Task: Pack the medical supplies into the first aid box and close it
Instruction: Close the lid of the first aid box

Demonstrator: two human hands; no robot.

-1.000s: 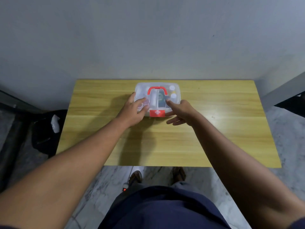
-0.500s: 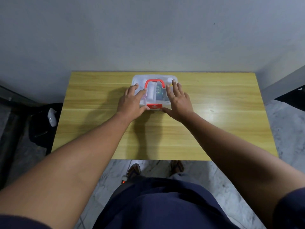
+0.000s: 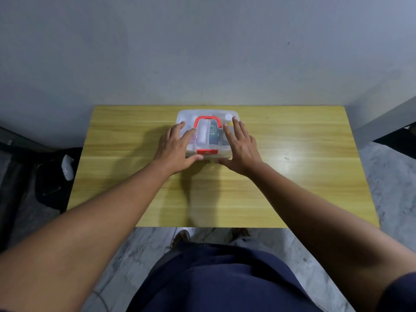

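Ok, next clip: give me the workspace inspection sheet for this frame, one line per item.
Surface: wooden table, bare apart from the box.
Job's things: clear first aid box at the far middle, lid down, red handle flat on top, red latch at the front; supplies show through the lid.
Clutter: nothing seen on the table.
Grippers: left hand and right hand lie flat on the lid either side of the handle, fingers spread, thumbs at the front edge.
Cables: nothing seen.
Surroundings: grey wall behind, marble floor, dark bag with a white object on the floor at left.
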